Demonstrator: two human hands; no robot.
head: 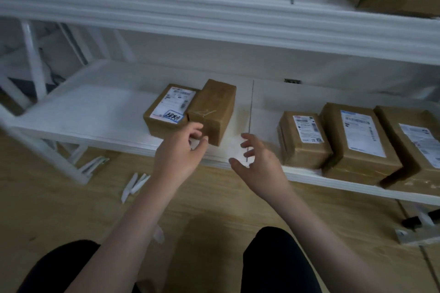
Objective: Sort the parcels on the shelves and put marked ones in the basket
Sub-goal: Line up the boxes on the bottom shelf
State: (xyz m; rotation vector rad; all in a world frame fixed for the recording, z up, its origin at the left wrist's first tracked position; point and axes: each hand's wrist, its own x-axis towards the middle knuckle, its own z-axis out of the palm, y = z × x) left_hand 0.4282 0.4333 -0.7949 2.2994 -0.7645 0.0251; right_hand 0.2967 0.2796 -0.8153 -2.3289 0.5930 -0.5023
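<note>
Both hands reach with fingers apart and empty: the left hand point(183, 147) is just short of the plain brown taped cardboard parcel point(213, 110), nearer than the right hand point(256, 159).

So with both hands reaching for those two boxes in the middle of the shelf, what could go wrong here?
The plain brown box leans against the labelled box with the blue stamp, so pulling either one alone may shift or tip the other. Both sit near the shelf's front edge; a nudge from the left hand could push one onto the floor. The right hand is open and holds nothing, so it gives no support yet.
</note>
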